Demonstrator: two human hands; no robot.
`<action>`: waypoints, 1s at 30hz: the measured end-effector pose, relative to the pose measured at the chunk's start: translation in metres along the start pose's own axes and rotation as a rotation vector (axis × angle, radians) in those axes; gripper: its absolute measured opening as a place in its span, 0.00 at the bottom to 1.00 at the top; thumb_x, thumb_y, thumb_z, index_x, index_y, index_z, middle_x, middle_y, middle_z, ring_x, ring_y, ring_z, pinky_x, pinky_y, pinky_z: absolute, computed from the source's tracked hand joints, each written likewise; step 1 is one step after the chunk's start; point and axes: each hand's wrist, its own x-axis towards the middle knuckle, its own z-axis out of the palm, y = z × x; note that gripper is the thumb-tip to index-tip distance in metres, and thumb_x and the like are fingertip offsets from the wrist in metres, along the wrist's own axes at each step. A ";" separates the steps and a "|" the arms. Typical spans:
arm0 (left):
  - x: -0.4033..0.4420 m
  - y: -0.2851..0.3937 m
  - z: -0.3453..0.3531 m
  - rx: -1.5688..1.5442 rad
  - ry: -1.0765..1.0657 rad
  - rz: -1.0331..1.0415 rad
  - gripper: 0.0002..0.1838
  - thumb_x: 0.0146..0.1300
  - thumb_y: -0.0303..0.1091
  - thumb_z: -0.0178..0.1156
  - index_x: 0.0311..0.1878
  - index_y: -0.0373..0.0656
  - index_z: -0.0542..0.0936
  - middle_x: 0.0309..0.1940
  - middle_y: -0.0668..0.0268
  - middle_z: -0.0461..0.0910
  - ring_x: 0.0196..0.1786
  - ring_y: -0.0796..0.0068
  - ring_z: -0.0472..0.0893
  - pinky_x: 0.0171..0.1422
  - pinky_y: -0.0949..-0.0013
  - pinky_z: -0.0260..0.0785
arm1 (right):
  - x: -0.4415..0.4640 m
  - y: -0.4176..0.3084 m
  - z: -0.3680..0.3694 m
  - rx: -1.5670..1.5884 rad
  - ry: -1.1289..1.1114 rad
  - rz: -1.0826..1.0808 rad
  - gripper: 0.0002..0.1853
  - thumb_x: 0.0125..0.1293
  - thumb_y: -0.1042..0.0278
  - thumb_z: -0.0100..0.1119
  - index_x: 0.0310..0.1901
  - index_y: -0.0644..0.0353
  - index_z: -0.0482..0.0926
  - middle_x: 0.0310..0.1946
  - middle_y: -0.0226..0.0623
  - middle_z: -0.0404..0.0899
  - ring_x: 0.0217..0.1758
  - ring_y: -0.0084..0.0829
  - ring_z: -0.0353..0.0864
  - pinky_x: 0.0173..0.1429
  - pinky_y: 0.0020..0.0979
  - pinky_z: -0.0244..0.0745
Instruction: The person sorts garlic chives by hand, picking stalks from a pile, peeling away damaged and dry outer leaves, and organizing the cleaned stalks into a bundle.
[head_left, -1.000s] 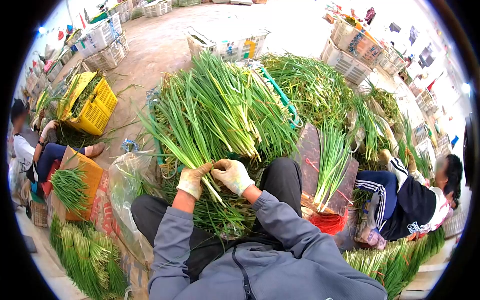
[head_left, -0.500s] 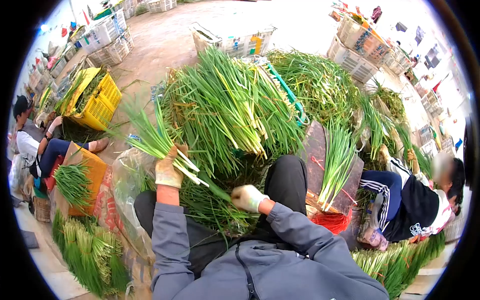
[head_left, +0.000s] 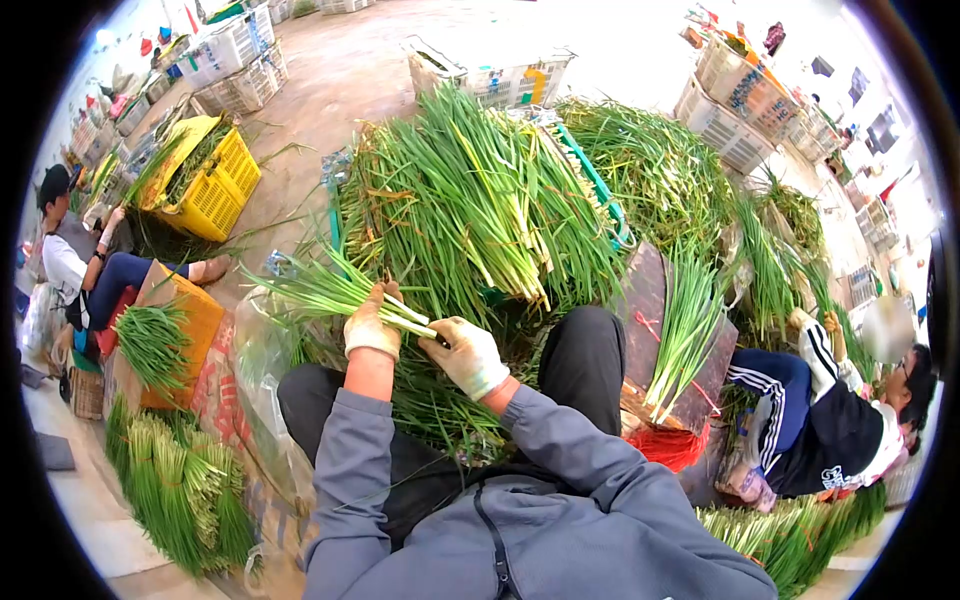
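In the head view my left hand (head_left: pixel 373 325), in a pale work glove, is closed round a small bunch of garlic chives (head_left: pixel 335 292). The leaves point up and left, the white stem ends right. My right hand (head_left: pixel 465 357), also gloved, pinches at those stem ends; its fingertips partly hide them. Loose leaves (head_left: pixel 445 415) lie between my knees below the hands. Just beyond is a big heap of garlic chives (head_left: pixel 450 200) on a crate with a teal rim (head_left: pixel 580 170). Right of my knee, more chives (head_left: pixel 683 335) rest on a dark board (head_left: pixel 640 290).
Red ties (head_left: pixel 670 445) hang at the board's near end. Tied bundles (head_left: pixel 180 490) stand at lower left. A yellow crate (head_left: pixel 222 187) is beside a seated person (head_left: pixel 75 260) on the left; another person (head_left: pixel 830 420) sits at right. White crates (head_left: pixel 510 82) stand behind the heap.
My right hand has come up and left from the loose leaves to the stem ends in my left hand. The held bunch now lies flatter. The view has shifted slightly.
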 end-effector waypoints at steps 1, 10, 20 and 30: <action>-0.006 0.000 0.002 0.023 0.010 0.013 0.08 0.70 0.21 0.57 0.49 0.29 0.75 0.44 0.53 0.79 0.44 0.58 0.83 0.54 0.56 0.82 | 0.000 0.002 -0.002 0.054 -0.051 0.048 0.11 0.58 0.66 0.72 0.40 0.60 0.83 0.31 0.41 0.82 0.32 0.43 0.82 0.38 0.35 0.77; -0.028 0.000 0.012 0.015 -0.056 -0.029 0.12 0.67 0.19 0.59 0.52 0.34 0.75 0.39 0.56 0.80 0.41 0.61 0.83 0.50 0.58 0.81 | 0.003 -0.003 -0.022 0.120 -0.278 0.272 0.10 0.65 0.63 0.64 0.40 0.62 0.83 0.29 0.46 0.82 0.30 0.36 0.83 0.36 0.34 0.76; -0.054 0.032 0.027 0.045 -0.584 0.117 0.20 0.65 0.34 0.67 0.58 0.38 0.76 0.23 0.73 0.69 0.22 0.82 0.66 0.25 0.74 0.60 | 0.014 0.031 -0.092 -0.158 0.136 0.184 0.12 0.62 0.62 0.66 0.44 0.59 0.82 0.34 0.47 0.83 0.37 0.48 0.83 0.44 0.41 0.78; -0.054 -0.025 0.032 0.585 -0.447 -0.089 0.13 0.62 0.32 0.69 0.47 0.41 0.79 0.30 0.61 0.82 0.23 0.72 0.79 0.26 0.69 0.73 | 0.008 0.033 -0.119 0.022 -0.007 0.470 0.14 0.64 0.61 0.64 0.42 0.64 0.83 0.33 0.43 0.86 0.36 0.36 0.86 0.44 0.32 0.79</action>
